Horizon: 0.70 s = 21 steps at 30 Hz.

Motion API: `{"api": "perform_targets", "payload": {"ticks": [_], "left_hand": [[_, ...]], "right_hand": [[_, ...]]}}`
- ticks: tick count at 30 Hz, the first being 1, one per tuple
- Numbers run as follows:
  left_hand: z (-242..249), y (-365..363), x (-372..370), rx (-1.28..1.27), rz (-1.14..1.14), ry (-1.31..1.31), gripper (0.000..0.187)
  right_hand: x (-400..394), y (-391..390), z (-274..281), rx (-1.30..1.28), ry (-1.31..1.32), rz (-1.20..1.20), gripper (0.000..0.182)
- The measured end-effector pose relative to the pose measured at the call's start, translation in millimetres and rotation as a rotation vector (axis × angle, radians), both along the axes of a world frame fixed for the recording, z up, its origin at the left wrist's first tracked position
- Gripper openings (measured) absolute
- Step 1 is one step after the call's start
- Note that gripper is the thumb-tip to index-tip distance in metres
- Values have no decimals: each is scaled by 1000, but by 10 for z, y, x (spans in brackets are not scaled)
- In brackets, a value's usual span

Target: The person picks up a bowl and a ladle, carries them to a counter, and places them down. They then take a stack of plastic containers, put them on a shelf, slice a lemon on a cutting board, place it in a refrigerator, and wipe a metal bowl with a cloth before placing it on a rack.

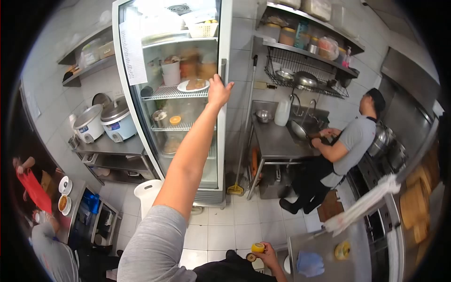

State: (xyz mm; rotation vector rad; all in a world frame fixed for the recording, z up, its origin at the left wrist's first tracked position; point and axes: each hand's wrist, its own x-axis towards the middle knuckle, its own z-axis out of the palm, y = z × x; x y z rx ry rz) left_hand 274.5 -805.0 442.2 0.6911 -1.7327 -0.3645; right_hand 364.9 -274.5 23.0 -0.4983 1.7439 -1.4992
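Near the top centre of the frame, the person's left hand (219, 90) reaches out at the end of a long, straight arm and rests on the right edge of the glass fridge door (174, 94), beside its vertical handle (223, 71); the fingers curl against the door frame, though how firmly they clasp it cannot be told. At the bottom centre, the right hand (268, 254) is closed around a small yellow fruit half (257, 247), held low over the tiled floor (225, 225), just left of a steel table (324, 244) in the lower right.

Through the glass, in the upper middle of the frame, wire shelves carry a white plate of food (193, 85), a white bucket (171, 71) and a metal pot (160, 117) next to an orange slice (175, 120). To the left of the fridge, two rice cookers (104, 121) stand on a steel shelf unit. A blue cloth (310, 263) and a yellow roll (342, 250) lie on the table at lower right. At the right of the frame, a co-worker (347, 145) in a grey shirt bends over a sink (305, 124). A broom (242, 141) leans between the fridge and the sink.
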Motion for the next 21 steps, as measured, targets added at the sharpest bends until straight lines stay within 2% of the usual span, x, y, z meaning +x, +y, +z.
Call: {"api": "perform_targets", "payload": {"ticks": [1,3,4,6,8,10,12,14,15,16,17,18,19,20,21], "left_hand": [[45,-66,-44,3,18,6,41],[31,-202,-42,-44,6,-110,32],[3,-201,-38,-97,17,-66,25],[-54,-139,-3,-87,36,-64,23],[8,-94,24,-108,40,-36,22],[-74,118,182,-133,11,31,23],[-134,380,491,-117,-17,36,25],[-221,691,887,-102,-111,136,30],[-309,808,1102,-96,-83,143,32],[-421,903,1332,-87,-59,142,35],[-540,957,1561,-85,-35,182,36],[-492,1159,1817,-84,10,196,34],[-726,1134,2094,-17,-72,304,29],[-913,1099,2377,-144,49,347,31],[-907,1225,2664,-99,61,378,40]], "right_hand": [[-195,-86,-15,3,6,18,56],[-578,-238,-107,12,224,143,55],[-784,-331,-135,62,107,105,55],[-1269,-575,-180,65,274,137,49],[-1555,-926,234,-94,242,92,48],[-1726,-1302,669,-117,277,61,47],[-1906,-1762,775,-205,352,76,48],[-1928,-2254,880,-236,378,93,55],[-1828,-2526,1016,-347,410,160,56],[-1768,-2807,1087,-290,491,204,57],[-1538,-3024,1453,-239,462,259,58],[-1413,-3313,1544,-301,525,303,61],[-1254,-3561,1738,-295,537,337,61],[-1150,-3877,1785,-339,551,374,60],[-1015,-4126,1979,-361,625,383,61]]}}
